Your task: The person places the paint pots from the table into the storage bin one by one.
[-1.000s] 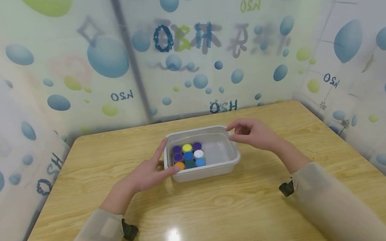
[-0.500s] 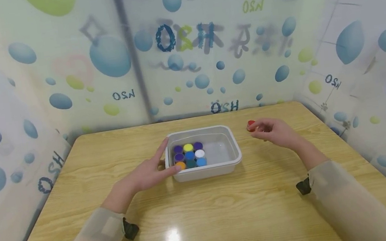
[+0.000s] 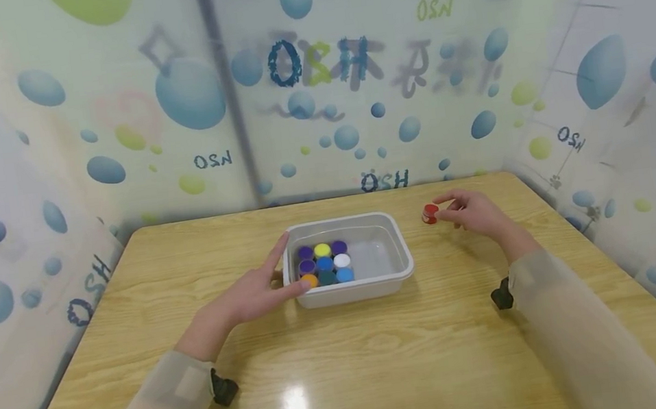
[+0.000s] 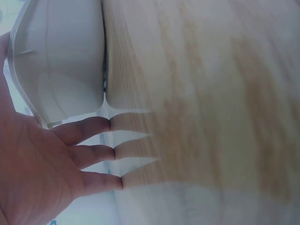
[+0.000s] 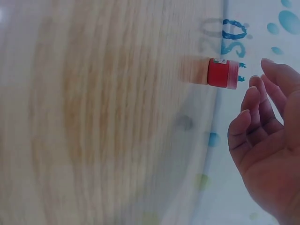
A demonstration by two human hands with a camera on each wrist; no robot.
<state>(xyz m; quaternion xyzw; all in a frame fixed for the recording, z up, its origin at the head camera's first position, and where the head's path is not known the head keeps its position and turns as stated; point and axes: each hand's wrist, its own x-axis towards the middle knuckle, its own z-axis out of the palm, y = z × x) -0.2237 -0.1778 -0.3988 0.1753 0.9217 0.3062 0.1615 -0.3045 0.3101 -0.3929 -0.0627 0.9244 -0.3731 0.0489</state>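
My left hand [image 3: 253, 294] rests at the left end of a white plastic box [image 3: 370, 289], index finger and thumb along its rim. In the left wrist view, that hand's other fingers [image 4: 96, 157] reach down straight to the tabletop, beside the box wall [image 4: 70, 56]. Inside the box, at its left, several small round pots [image 3: 324, 264] have purple, yellow, blue, white, green and orange tops. A small red pot [image 3: 430, 214] stands upright on the table, right of the box. My right hand [image 3: 478, 212] is beside it with loosely bent fingers; the right wrist view shows a gap between them and the red pot [image 5: 222, 73].
The wooden table [image 3: 355, 367] extends around the box, with a bright reflection near its front. Pale curtain-like walls [image 3: 318, 130] printed with blue and green spots enclose its back and sides. Dark camera mounts [image 3: 224, 387] sit on both wrists.
My right hand has moved right from the box's right rim to the red pot, which has come into view; its fingers now sit more to the pot's right. The left hand stays at the box.
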